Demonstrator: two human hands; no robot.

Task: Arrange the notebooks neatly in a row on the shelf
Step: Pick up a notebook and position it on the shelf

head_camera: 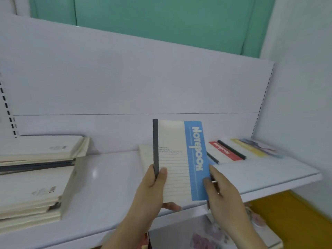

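Here both hands hold the blue notebook upright above the shelf: left hand fingers pinch its spine, right hand fingers steady the blue edge, likely aiming it toward the row of notebooks beyond the right fingers.

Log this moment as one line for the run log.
step: placing | held: blue notebook, upright | left hand: grips spine edge | right hand: holds blue edge | row: lies right on shelf | stacks: left

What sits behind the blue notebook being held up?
Behind the blue notebook, a cream notebook peeks out left and a dark-spined one right, both on the shelf; their middles are covered.
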